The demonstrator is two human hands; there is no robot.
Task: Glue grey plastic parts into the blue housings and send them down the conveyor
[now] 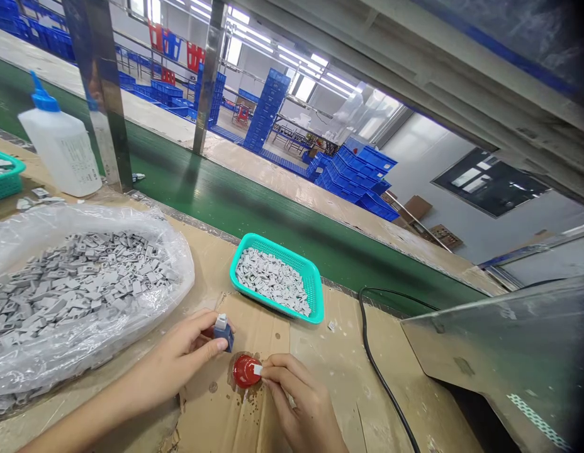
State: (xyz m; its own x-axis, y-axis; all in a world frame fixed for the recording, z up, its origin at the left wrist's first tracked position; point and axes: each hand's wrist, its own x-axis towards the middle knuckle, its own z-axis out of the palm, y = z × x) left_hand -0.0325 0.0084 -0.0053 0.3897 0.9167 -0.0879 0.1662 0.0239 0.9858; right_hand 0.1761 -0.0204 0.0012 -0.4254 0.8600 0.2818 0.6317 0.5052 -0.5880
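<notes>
Between the thumb and fingers of my left hand (190, 346) is a small dark blue block (224, 336) with a light grey piece (221, 322) on its top. My right hand (296, 396) pinches a small white plastic piece (257, 370) at the right rim of a round red dish (245, 372). Whether the piece touches the dish I cannot tell. The dish sits on a flat cardboard sheet (216, 402), with wet stains and drops around it. Beyond my hands stands a green basket (316, 301) holding many small white pieces (273, 280).
At the left lies a clear plastic bag (181, 251) full of grey plastic pieces (84, 277). A white bottle with a blue cap (60, 145) stands behind it. A black cable (374, 362) crosses the right side. Behind the bench runs a green conveyor belt (202, 195).
</notes>
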